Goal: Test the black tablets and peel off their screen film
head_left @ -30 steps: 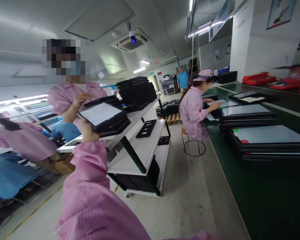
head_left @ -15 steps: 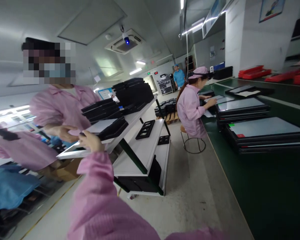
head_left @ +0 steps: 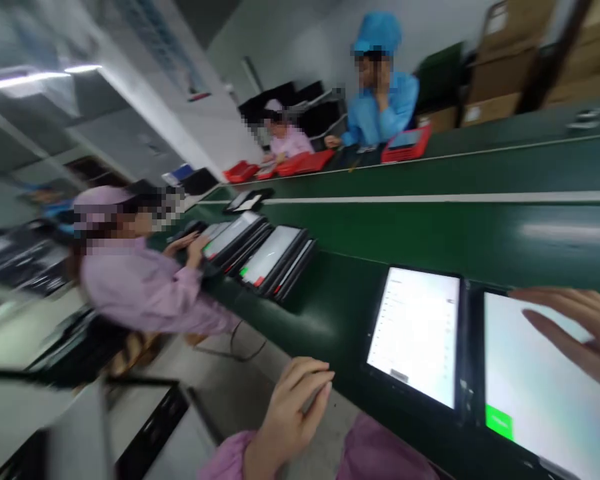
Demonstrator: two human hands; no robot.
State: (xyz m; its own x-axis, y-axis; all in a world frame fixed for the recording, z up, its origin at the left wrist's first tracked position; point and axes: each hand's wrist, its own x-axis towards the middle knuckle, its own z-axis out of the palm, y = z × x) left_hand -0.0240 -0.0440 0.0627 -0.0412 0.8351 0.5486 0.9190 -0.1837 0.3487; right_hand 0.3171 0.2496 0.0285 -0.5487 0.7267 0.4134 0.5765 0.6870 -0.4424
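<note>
My left hand hangs in the air in front of the green bench's edge, holding nothing, its fingers loosely bent and thumb apart. From the right edge of the view, my right hand reaches over a tablet with a pale screen and a green label at its lower left corner. Its fingers are stretched across the upper part of that screen; whether they press on it I cannot tell. Beside it on the bench lies a second tablet, its screen lit white with a list.
Stacks of tablets in black trays stand further left on the green bench. A co-worker in pink sits there. Red trays and other people line the far side. Blurred pale panels and dark trays fill the lower left.
The view has swung right, from the cart and a standing co-worker to the bench. My left hand has come back from the cart's edge. My right hand has come into view over a tablet.
</note>
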